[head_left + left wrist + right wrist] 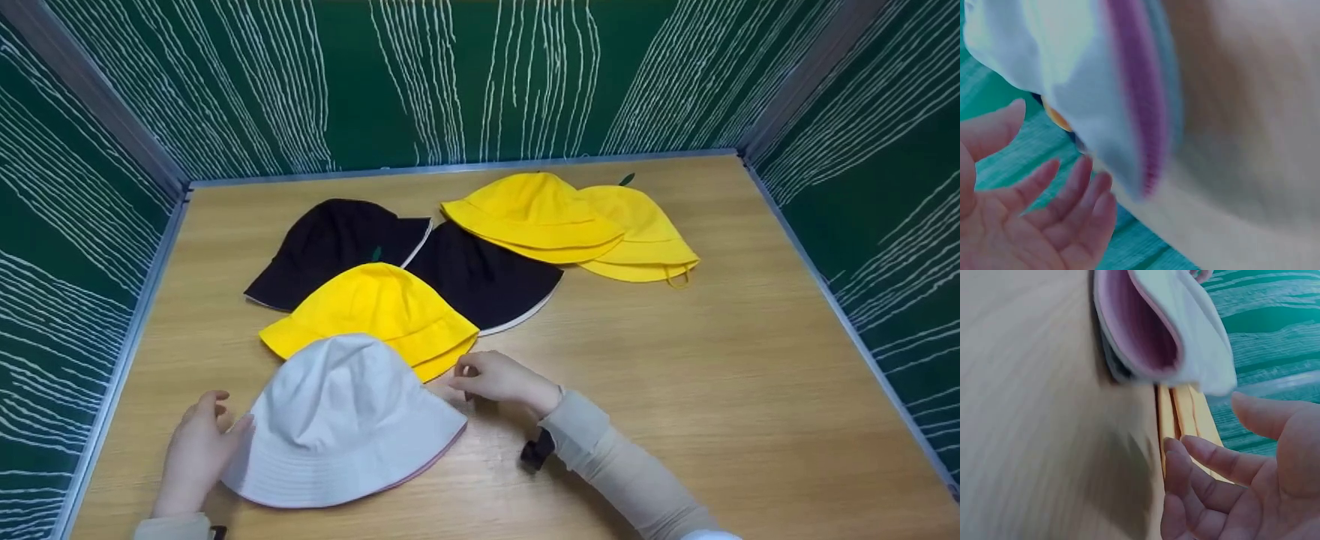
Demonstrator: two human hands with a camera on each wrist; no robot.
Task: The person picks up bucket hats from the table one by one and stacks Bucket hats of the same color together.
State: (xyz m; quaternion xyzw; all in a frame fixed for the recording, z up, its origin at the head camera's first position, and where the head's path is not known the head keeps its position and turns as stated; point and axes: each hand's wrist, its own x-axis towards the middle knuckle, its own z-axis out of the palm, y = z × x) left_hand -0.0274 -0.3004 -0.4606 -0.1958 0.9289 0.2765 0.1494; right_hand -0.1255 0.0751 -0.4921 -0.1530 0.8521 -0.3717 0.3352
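A white bucket hat [345, 424] with a pink lining lies nearest the person, its crown pointing away. My left hand [196, 454] is at the hat's left brim, and in the left wrist view its fingers [1075, 197] are relaxed with nothing between them. Off the right side of the hat, my right hand [499, 377] has loosely bent fingers and holds nothing. The right wrist view shows the pink lining [1140, 332] inside the folded brim, above that hand. Behind the white hat, partly covered by it, is a yellow hat [375, 304].
Two black hats [326, 251] with pale edging lie beyond the front yellow hat, overlapping each other. Farther back on the right, a pair of yellow hats [536, 214] overlap. Green panels [465, 82] with white streaks enclose the wooden table [675, 420] at the back and sides.
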